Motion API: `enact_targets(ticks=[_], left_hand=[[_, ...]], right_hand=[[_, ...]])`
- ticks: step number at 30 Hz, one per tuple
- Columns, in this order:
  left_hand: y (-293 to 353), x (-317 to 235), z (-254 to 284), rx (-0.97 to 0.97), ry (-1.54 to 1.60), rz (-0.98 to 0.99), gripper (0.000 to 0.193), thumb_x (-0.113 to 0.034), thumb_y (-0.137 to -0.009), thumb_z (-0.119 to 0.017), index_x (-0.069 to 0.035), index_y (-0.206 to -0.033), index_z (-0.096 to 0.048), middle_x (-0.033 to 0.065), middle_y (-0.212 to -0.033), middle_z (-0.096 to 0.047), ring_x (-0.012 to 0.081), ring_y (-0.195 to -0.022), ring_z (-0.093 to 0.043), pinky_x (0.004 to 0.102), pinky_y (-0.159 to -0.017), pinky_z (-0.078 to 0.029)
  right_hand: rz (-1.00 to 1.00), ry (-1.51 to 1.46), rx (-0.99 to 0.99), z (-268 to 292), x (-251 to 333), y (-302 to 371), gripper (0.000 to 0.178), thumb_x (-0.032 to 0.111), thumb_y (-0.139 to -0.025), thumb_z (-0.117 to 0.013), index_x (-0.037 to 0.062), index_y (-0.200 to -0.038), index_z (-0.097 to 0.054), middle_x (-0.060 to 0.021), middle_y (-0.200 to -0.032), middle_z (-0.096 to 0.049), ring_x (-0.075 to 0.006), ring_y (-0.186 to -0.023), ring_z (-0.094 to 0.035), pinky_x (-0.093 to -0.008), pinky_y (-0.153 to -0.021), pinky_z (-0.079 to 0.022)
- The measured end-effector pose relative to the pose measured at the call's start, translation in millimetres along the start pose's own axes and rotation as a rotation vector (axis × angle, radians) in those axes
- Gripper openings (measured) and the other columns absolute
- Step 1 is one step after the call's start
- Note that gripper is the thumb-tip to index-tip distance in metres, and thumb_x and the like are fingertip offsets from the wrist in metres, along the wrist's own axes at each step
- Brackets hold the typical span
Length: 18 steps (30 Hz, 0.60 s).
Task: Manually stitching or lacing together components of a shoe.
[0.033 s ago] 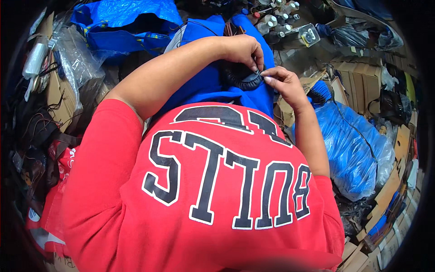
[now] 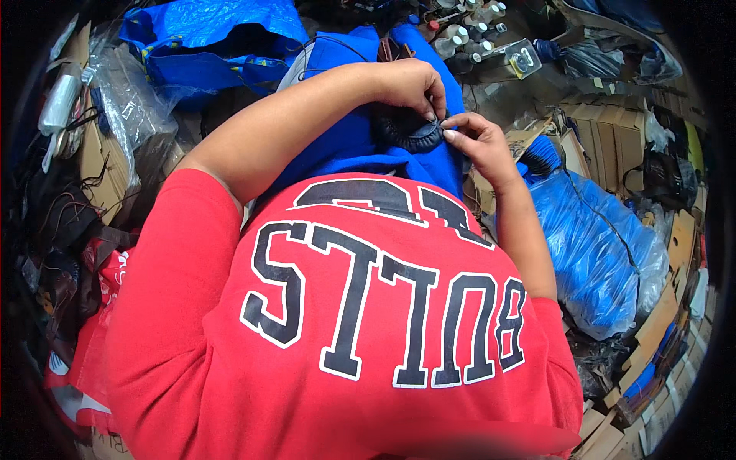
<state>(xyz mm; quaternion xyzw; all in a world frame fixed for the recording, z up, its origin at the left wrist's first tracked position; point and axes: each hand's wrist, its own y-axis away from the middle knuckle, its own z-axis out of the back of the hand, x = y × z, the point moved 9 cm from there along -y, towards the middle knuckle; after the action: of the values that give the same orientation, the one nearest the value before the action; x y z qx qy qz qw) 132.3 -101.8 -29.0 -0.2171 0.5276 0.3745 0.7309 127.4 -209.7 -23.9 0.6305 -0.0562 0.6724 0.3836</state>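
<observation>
Apparently, the black gathered piece (image 2: 423, 139) rests on the blue trousers (image 2: 331, 146), toward their right side. Just over the trousers, the person's left hand (image 2: 414, 83) and right hand (image 2: 481, 146) each pinch its edge between thumb and forefinger, tips nearly meeting; anything finer there is too small to tell. It looks light, supple, slightly slick and hardly fragile; its puckered rim should give the surest hold.
</observation>
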Motion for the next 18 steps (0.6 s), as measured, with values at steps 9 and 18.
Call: enact_targets(ticks=[9, 18], left_hand=[[69, -22, 30, -0.565, -0.258, 0.073, 0.033, 0.007, -0.077, -0.054, -0.007, -0.104, -0.066, 0.0110, -0.092, -0.055, 0.0260, -0.089, -0.056, 0.0311, -0.075, -0.048], [82, -29, 6, -0.582, -0.298, 0.073, 0.019, 0.001, -0.073, -0.066, -0.008, -0.090, -0.069, 0.0109, -0.081, -0.059, 0.0247, -0.076, -0.061, 0.0316, -0.067, -0.049]], right_hand=[[0.288, 0.482, -0.330, -3, 36, 40, 0.025, 0.004, -0.077, -0.066, 0.0101, -0.101, -0.068, -0.0055, -0.075, -0.050, -0.0172, -0.070, -0.052, -0.0276, -0.065, -0.042], [0.207, 0.372, -0.172, -4, 28, 38, 0.028, 0.004, -0.083, -0.058, 0.0102, -0.110, -0.065, -0.0080, -0.080, -0.050, -0.0200, -0.075, -0.052, -0.0295, -0.070, -0.043]])
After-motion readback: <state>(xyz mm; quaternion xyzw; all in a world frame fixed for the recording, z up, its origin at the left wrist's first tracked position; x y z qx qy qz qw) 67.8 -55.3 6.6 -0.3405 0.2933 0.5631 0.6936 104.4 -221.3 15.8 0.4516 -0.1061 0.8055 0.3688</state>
